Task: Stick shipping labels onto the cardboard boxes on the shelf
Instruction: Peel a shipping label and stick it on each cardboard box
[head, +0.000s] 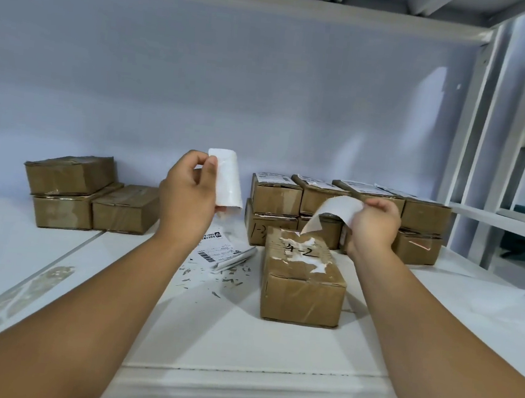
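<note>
Forearms (97, 311) out over white shelf (239, 342); left hand (187, 197) pinches curled backing paper (229, 179), right hand (373, 226) pinches curled label (334, 213) above 4-2 box (302, 287).

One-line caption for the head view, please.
Right hand pinches a curled white label over the front cardboard box marked 4-2; left hand grips another curled white sheet.

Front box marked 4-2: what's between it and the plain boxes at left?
Head view: printed labels and torn paper scraps lie on the white shelf there, nearer the 4-2 box.
</note>
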Demonstrator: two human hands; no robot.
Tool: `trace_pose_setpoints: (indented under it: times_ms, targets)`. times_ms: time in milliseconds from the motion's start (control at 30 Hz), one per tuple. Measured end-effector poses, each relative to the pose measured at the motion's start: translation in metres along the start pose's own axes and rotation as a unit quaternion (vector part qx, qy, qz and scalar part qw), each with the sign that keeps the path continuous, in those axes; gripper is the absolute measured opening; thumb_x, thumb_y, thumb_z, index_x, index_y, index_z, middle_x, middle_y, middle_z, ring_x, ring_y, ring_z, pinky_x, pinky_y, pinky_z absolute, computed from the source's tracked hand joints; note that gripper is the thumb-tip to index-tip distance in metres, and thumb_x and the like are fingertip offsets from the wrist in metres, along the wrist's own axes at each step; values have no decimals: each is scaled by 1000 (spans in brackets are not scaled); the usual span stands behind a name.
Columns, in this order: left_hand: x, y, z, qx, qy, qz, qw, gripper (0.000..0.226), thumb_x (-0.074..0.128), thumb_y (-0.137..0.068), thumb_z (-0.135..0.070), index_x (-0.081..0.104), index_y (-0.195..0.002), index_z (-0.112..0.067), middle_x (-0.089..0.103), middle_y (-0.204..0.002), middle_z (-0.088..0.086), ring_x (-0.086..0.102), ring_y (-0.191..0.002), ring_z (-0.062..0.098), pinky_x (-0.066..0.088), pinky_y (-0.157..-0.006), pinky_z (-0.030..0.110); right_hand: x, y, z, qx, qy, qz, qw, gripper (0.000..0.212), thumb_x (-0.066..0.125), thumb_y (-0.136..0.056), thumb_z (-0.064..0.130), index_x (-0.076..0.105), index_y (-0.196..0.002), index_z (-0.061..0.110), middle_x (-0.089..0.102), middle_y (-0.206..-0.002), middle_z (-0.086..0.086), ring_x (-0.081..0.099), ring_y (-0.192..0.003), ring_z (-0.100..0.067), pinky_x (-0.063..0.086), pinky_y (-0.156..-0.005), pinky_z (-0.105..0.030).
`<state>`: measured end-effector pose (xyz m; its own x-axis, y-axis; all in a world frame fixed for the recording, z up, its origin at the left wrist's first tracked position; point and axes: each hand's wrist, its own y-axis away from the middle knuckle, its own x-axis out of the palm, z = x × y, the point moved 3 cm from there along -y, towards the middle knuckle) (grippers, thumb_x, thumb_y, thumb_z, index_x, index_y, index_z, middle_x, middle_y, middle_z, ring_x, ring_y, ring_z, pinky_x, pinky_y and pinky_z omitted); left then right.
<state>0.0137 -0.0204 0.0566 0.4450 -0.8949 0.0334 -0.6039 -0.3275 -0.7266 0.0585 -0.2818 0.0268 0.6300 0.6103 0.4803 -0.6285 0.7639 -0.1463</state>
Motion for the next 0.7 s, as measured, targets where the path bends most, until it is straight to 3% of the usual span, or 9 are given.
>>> trace_pose_setpoints:
  times_ms: [133,233,400,467,533,567,700]
  targets:
    - [6,12,-17,80,-78,21,993,24,44,-99,-26,52,-81,-13,50,-60,-6,46,-56,12,33,-51,20,4,11,3,9,-5,68,998,45,28,-79,-11,60,-64,17,61,-83,-4,52,-71,-21,42,-64,-27]
    - [13,13,-29,77,-67,5,995,24,43,-99,-23,51,-81,-10,47,-61,-7,43,-57,11,29,-50,17,0,14,9,13,-11,81,997,49,29,-82,-10,65,-61,17,65,-94,-11,57,-80,-27,48,-68,-30]
    - [43,21,-49,56,-47,47,996,24,40,-100,-23,48,-82,-9,46,-66,-8,43,-60,8,33,-48,11,-20,14,33,-1,-32,89,996,41,37,-84,-11,66,-67,11,62,-78,-3,56,-70,-17,46,-55,-16]
    - [57,26,-55,39,-32,66,997,25,38,-101,-24,48,-84,-9,47,-68,-7,44,-62,8,35,-48,14,-31,9,39,-3,-11,95,995,38,38,-84,-10,68,-73,10,63,-83,-1,55,-75,-16,45,-63,-19]
    - [72,30,-60,40,-38,100,994,27,37,-101,-25,47,-82,-9,46,-66,-5,43,-62,12,36,-54,29,-44,2,44,-4,4,88,996,39,38,-84,-9,68,-72,12,64,-81,3,56,-77,-16,47,-71,-24]
    - [80,33,-62,51,-54,120,990,27,37,-101,-26,46,-81,-11,46,-65,-6,43,-63,15,33,-55,30,-51,-2,46,-5,8,82,997,40,38,-83,-10,67,-69,13,64,-79,3,57,-78,-17,49,-74,-27]
    - [98,39,-66,108,-95,186,972,23,39,-100,-28,48,-82,-16,49,-66,-7,46,-64,15,35,-58,31,-76,-17,55,-24,56,84,995,44,32,-83,-13,61,-66,14,60,-80,2,54,-75,-14,44,-64,-18]
